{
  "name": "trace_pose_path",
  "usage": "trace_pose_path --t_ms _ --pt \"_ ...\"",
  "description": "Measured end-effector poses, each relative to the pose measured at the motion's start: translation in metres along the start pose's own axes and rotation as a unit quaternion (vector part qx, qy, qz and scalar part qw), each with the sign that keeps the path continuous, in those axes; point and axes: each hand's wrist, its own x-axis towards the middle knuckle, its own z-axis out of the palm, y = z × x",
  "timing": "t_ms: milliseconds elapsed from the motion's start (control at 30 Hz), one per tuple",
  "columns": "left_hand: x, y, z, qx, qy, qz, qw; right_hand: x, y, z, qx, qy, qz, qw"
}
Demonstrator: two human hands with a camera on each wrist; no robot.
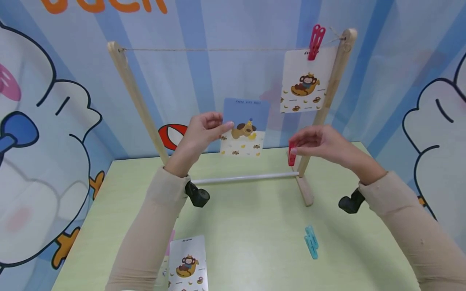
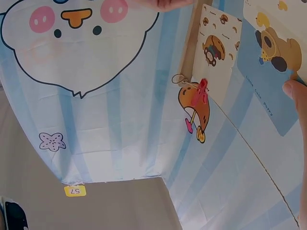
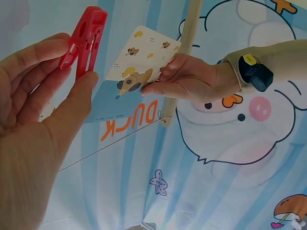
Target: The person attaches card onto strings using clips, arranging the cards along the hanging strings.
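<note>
My left hand (image 1: 204, 135) pinches the left edge of a blue and white card (image 1: 244, 129) with a puppy on it, held upright below the string (image 1: 218, 49). A red clothespin (image 3: 88, 40) is pinched between thumb and fingers of my right hand (image 1: 320, 143), to the right of the card and apart from it. Near the right post, a second red clothespin (image 1: 316, 42) fastens a white monkey card (image 1: 306, 83) to the string. The right wrist view shows the puppy card (image 3: 139, 72) from the front, with my left hand (image 3: 187, 79) at its edge.
A wooden frame has a left post (image 1: 136, 101), a right post (image 1: 333, 89) and a white crossbar (image 1: 247, 177). On the table (image 1: 247, 234) lie a blue clothespin (image 1: 311, 242) and another monkey card (image 1: 187, 264), partly over a pinkish card. A printed cloth backdrop (image 1: 233, 24) stands behind.
</note>
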Motion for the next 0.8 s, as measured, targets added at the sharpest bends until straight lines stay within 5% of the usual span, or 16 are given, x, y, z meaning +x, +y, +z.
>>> trace_pose_path --t_ms 800 --pt "0.017 0.023 0.009 -0.05 0.011 0.036 0.998 0.004 -0.042 -0.029 -0.03 0.037 -0.056 0.9973"
